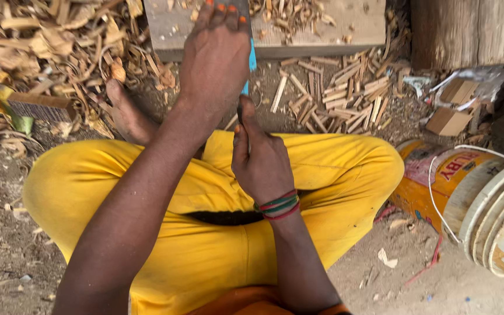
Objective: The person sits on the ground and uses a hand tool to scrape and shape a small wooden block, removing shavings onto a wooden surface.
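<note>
Left hand (216, 58) and right hand (261, 163) both close around a thin blue-handled tool (251, 61) (stiff, light, probably sharp); best gripped by the handle.

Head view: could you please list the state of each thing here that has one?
Left hand: closed around the blue-handled tool.
Right hand: gripped on something thin, hidden by the fingers.
Yellow bucket: lying on its side.
Wooden block: flat, strewn with chips.
Cut sticks: loosely piled on the ground.
</note>
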